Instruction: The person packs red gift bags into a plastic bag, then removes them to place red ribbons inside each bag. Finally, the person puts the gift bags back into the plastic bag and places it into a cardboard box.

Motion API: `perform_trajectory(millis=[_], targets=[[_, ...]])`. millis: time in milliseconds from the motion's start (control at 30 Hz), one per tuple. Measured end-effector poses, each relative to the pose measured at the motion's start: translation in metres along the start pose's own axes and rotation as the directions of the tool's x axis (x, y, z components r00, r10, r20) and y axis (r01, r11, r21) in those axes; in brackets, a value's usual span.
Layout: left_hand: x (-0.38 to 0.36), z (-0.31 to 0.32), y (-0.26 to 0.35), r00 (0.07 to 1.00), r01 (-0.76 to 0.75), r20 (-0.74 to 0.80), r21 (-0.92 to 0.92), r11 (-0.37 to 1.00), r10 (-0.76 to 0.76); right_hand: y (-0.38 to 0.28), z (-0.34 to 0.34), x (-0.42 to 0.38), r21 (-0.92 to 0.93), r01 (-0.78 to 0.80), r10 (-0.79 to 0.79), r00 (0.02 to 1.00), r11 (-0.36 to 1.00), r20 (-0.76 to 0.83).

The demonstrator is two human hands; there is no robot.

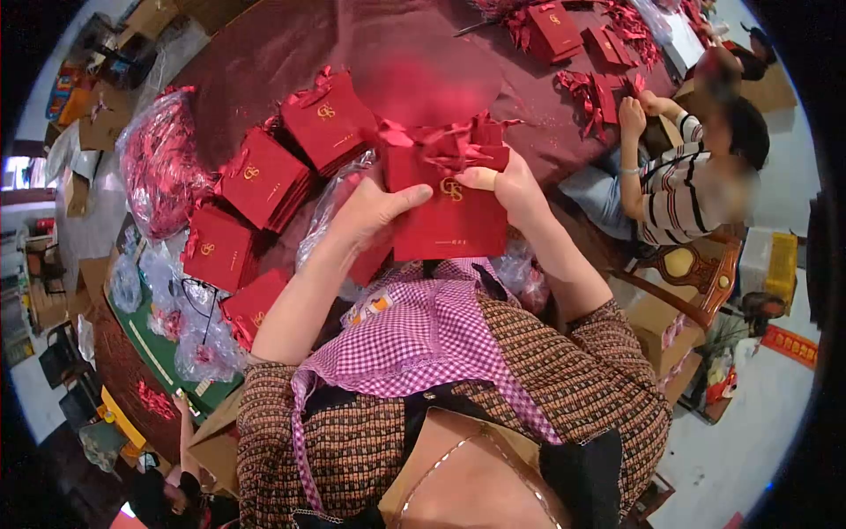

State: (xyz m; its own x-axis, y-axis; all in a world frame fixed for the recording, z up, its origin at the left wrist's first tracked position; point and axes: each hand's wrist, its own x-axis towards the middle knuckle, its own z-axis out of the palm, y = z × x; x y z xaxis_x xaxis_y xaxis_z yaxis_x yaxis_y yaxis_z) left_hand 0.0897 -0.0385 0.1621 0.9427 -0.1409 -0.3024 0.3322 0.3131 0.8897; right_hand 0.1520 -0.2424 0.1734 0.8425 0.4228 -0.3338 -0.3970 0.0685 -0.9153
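A red paper gift bag (pixel 449 225) with a gold monogram and red ribbon at its top is held upright in front of my chest. My left hand (pixel 381 212) grips its left edge, thumb across the front and the other fingers hidden behind. On the opposite edge, my right hand (pixel 514 189) holds the bag with its thumb, wrapped in a pale band, on the front. Whether more bags lie behind this one cannot be made out. Stacks of similar red bags (pixel 262 179) lie left of my left hand. A blurred red patch (pixel 427 88) covers the area beyond the bag.
A clear plastic bag full of red ribbon (pixel 161 163) lies on the dark red tablecloth (pixel 238 66) at left. At right, a seated person (pixel 674 189) handles red ribbon and bags. Another person's arm (pixel 187 432) reaches in at lower left. A wooden chair (pixel 692 273) stands at right.
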Motion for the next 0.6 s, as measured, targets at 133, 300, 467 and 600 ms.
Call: perform_trajectory(millis=[133,300,467,600], targets=[[-0.001,-0.011,-0.019,0.985,0.058,-0.157,-0.106,0.993,-0.074,0.027,0.011,-0.007,-0.362,0.103,-0.177,0.968,0.926,-0.176],[-0.018,-0.013,-0.024,0.97,0.049,-0.229,-0.162,0.986,-0.086,0.019,0.019,-0.036,-0.213,0.054,-0.071,0.995,0.976,-0.073],[-0.023,-0.035,-0.048,0.991,0.035,-0.107,-0.408,0.912,-0.086,0.003,-0.021,-0.046,-0.387,0.051,0.061,0.96,0.921,0.272],[-0.025,-0.041,-0.061,0.991,0.093,-0.029,-0.522,0.848,-0.127,-0.033,-0.041,-0.045,-0.16,0.228,-0.209,0.969,0.96,0.131]])
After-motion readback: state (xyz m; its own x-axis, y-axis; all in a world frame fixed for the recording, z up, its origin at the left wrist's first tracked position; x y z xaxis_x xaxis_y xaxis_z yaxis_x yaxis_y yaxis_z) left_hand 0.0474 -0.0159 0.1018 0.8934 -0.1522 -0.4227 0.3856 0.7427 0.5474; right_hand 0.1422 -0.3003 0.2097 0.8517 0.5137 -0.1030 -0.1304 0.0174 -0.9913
